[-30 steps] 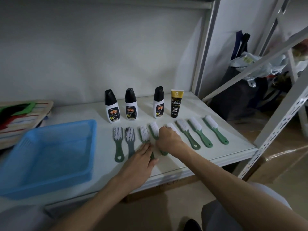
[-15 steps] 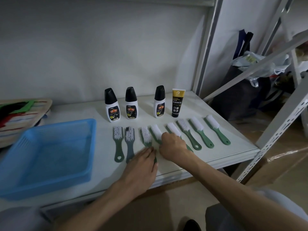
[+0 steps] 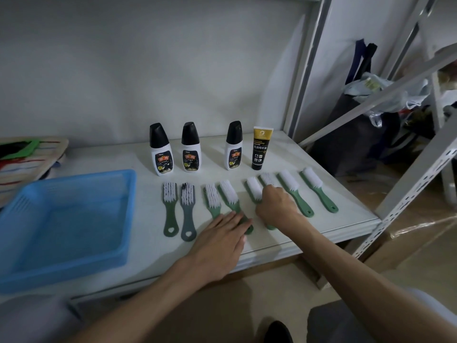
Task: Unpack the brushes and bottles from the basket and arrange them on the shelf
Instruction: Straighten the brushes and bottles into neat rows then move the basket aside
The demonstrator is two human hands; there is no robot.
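Several green brushes with white bristles lie in a row on the white shelf, one grey-handled brush among them. Behind them stand three white bottles with black caps and a black-and-gold tube. My left hand lies flat, fingers on the handles of the third and fourth brushes. My right hand is curled over the handle of the fifth brush. The blue basket sits at the left with nothing in it.
A striped board with a green item lies at the far left behind the basket. The shelf's grey upright and a slanted perforated post frame the right side. Dark bags sit on the floor beyond.
My right hand has shifted right from the fourth brush to the fifth, which now lies further right. My left hand slid slightly right onto the fourth brush handle.
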